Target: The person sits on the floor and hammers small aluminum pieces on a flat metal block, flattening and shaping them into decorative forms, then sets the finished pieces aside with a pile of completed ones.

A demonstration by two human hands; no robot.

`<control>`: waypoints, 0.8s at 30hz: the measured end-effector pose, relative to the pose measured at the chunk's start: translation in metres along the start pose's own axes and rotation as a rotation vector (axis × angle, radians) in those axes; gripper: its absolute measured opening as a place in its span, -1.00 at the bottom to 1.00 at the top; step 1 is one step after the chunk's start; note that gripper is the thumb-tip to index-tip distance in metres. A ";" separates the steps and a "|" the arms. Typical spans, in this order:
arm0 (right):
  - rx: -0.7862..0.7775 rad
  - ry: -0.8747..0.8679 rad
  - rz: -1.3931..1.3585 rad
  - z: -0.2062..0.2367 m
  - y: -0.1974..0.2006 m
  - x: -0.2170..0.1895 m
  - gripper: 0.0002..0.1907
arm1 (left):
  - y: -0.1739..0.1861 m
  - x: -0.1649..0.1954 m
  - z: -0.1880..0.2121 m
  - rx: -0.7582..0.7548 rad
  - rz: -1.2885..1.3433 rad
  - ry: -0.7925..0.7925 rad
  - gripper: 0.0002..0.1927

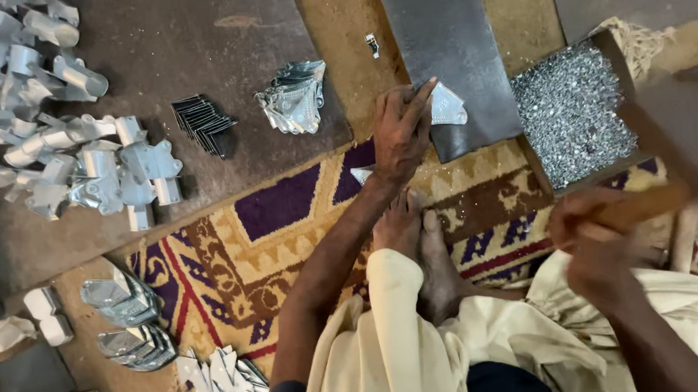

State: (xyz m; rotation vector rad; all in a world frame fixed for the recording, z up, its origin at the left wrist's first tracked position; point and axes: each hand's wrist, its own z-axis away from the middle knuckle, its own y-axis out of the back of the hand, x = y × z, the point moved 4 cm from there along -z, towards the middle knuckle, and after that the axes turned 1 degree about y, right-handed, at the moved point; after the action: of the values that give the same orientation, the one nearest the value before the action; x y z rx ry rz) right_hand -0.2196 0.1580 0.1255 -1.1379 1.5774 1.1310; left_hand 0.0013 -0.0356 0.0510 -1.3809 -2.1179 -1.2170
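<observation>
My left hand (400, 130) presses a small shiny triangular metal piece (447, 106) flat against a dark steel block (445, 45), fingers spread over its left edge. My right hand (592, 242) is raised at the right, blurred, closed round a wooden handle (642, 205); the tool's head is hidden. Between my arms lie my bare feet (416, 240) on a patterned rug (263, 250).
A tray of small silver rivets (571, 111) sits right of the block. A stack of embossed triangular pieces (295, 98) and dark thin strips (203, 124) lie on a brown board. Bent metal brackets (63, 149) pile at far left; more stamped parts (131, 322) near the rug's edge.
</observation>
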 end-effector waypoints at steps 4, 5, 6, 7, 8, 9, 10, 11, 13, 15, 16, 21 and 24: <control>-0.269 -0.450 0.606 -0.005 -0.009 0.056 -0.68 | 0.001 0.001 -0.006 -0.012 -0.006 -0.005 -0.54; -0.290 -0.715 0.665 0.000 -0.010 0.071 -0.50 | 0.003 0.002 -0.006 0.007 -0.026 -0.032 -0.53; -0.219 -0.657 0.599 0.002 -0.013 0.073 -0.48 | 0.004 0.003 -0.006 0.008 -0.035 -0.057 -0.52; -0.174 -0.590 0.534 0.002 -0.019 0.074 -0.45 | 0.004 0.001 -0.006 0.005 -0.049 -0.036 -0.52; -0.135 -0.537 0.470 0.006 -0.023 0.074 -0.42 | 0.004 0.000 -0.004 -0.005 -0.061 -0.003 -0.53; -0.105 -0.714 0.317 0.014 -0.027 0.082 -0.49 | 0.002 -0.002 -0.001 -0.029 -0.059 0.021 -0.54; -0.055 -0.874 0.154 0.022 -0.032 0.089 -0.52 | 0.002 -0.005 0.003 -0.032 -0.042 0.082 -0.57; -0.005 -1.010 -0.011 0.028 -0.035 0.096 -0.51 | 0.001 -0.009 0.005 -0.022 -0.025 0.136 -0.61; -0.079 -0.848 0.067 0.018 -0.033 0.107 -0.47 | 0.000 -0.018 0.008 0.052 0.156 0.289 -0.67; -0.105 -0.820 0.126 0.003 -0.023 0.128 -0.45 | 0.002 -0.031 0.013 0.134 0.353 0.565 -0.77; -0.115 -0.855 0.142 -0.004 -0.012 0.140 -0.44 | 0.002 -0.037 0.017 0.177 0.376 0.739 -0.84; 0.157 -0.191 0.943 -0.082 0.059 0.159 -0.71 | 0.033 -0.028 0.017 0.164 0.632 0.602 -0.65; 0.130 -0.141 1.075 -0.106 0.080 0.161 -0.83 | 0.038 -0.026 0.021 0.060 0.612 0.702 -0.78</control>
State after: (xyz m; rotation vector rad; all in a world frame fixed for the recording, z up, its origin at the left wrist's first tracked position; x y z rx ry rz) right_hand -0.3452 0.0395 0.0084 -0.0265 2.1526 1.6694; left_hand 0.0501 -0.0280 0.0395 -1.1957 -1.1335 -1.1293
